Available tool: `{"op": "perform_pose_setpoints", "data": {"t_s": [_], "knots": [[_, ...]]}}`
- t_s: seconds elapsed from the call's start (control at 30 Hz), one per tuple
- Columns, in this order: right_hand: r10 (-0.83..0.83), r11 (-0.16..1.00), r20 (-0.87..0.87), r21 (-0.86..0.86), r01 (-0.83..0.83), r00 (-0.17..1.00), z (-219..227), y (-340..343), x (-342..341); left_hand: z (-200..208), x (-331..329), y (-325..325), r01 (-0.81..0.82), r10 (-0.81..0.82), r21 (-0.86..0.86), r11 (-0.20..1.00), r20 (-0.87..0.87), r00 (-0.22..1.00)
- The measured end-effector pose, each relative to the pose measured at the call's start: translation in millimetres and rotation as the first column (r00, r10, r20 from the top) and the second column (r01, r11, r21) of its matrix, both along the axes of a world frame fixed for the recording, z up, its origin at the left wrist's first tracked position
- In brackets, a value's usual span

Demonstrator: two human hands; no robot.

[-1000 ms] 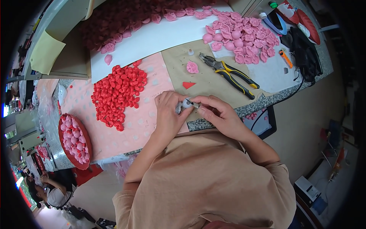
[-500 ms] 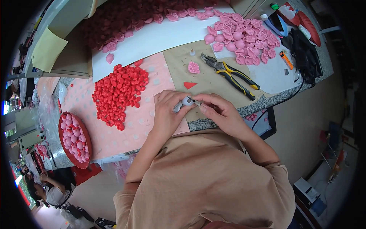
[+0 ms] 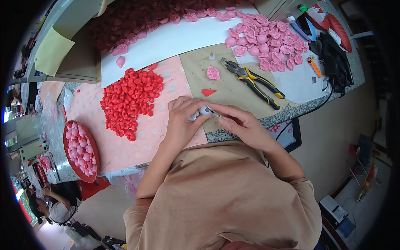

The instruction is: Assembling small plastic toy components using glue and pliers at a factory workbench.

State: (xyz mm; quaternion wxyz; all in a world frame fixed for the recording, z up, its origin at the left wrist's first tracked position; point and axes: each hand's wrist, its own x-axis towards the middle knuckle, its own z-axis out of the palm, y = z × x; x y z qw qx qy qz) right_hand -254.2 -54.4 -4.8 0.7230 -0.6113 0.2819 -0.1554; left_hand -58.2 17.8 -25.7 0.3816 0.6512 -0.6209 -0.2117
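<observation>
My left hand (image 3: 183, 118) is closed around a small whitish bottle (image 3: 204, 110), whose round end with a dark spot faces my right hand. Between thumb and fingers, my right hand (image 3: 239, 121) pinches a thin dark pointed tool (image 3: 214, 113), its tip at the bottle's end; most of the tool is hidden. Just beyond my hands lies a flat red triangular piece (image 3: 208, 92). Farther back are a pink petal-shaped piece (image 3: 213, 73) and a little white nozzle cap (image 3: 211, 56). Pliers with yellow and black handles (image 3: 255, 83) rest to the right, jaws parted.
Red pieces (image 3: 131, 100) are heaped on the pink sheet at left, beside a red dish (image 3: 96, 168) of pink balls. Pink petal pieces (image 3: 271, 41) pile up at the back right. An orange lighter (image 3: 313, 66) and black cable lie near the right edge. Another person (image 3: 60, 208) sits far left.
My hands stay almost in place, with the pointed tool shifted slightly at the bottle's end. The view has moved a little; nothing on the table has changed place.
</observation>
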Motion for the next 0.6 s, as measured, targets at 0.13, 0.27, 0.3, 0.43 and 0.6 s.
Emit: {"op": "perform_pose_setpoints", "data": {"t_s": [0.13,0.27,0.3,0.43,0.6], "knots": [[0.012,0.993,-0.042,-0.118,-0.017,0.999,2,-1,-1,0,3,0,0.039,-0.039,0.006,0.999,-0.01,0.999],[0.006,0.99,-0.053,-0.139,-0.014,0.999,4,-3,1,-4,8,-3,0.09,-0.089,0.018,0.996,-0.042,0.995],[-0.022,0.995,-0.027,-0.098,0.019,0.999,3,-3,2,-4,9,-3,0.089,-0.088,0.018,0.996,-0.041,0.995],[-0.02,0.96,-0.054,0.277,0.034,0.998,9,-3,1,1,10,-5,0.11,-0.11,0.033,0.993,-0.006,0.994],[-0.1,0.912,-0.005,0.399,0.093,0.995,17,-5,-1,3,11,-6,0.116,-0.115,0.045,0.992,-0.009,0.993]]}}
